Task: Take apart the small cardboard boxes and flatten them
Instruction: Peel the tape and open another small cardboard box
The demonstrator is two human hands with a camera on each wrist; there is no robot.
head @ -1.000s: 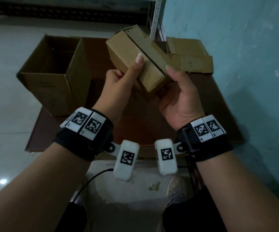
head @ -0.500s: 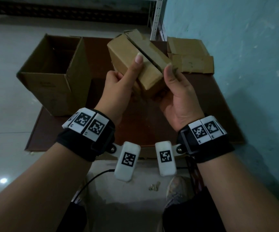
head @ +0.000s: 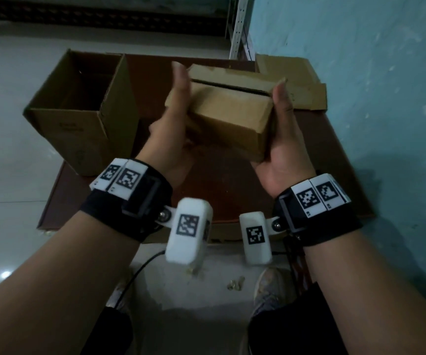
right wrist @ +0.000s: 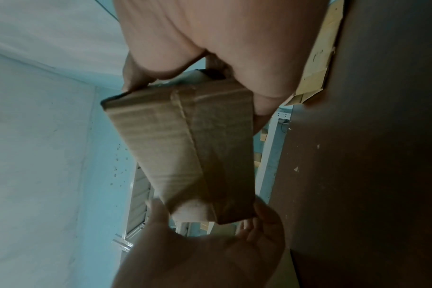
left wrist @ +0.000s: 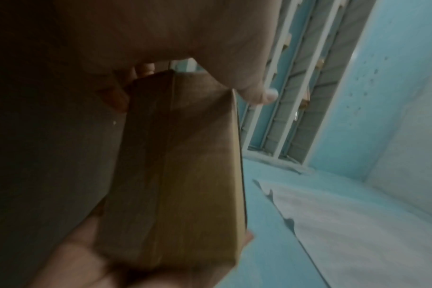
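Observation:
A small brown cardboard box [head: 230, 116] is held in the air above the dark brown table [head: 232, 196], lying crosswise with a dark slit between its top flaps. My left hand [head: 173, 134] grips its left end, thumb pointing up along the side, fingers hidden behind. My right hand [head: 281, 139] cups the right end, thumb up at the top corner. The left wrist view shows the box [left wrist: 180, 175] running from my left hand [left wrist: 185, 29] to my right palm [left wrist: 81, 259]. In the right wrist view the taped box [right wrist: 185, 148] spans my right hand [right wrist: 222, 39] and left hand [right wrist: 200, 253].
A large open cardboard box [head: 84, 116] stands on the table's left side. Flattened cardboard pieces [head: 299, 85] lie at the far right corner against the blue wall [head: 386, 98]. A white metal shelf post [head: 240, 26] rises behind the table.
The small box has turned from slanting away to lying crosswise. My left thumb left its top face for the left end, and my right hand slid to the right end.

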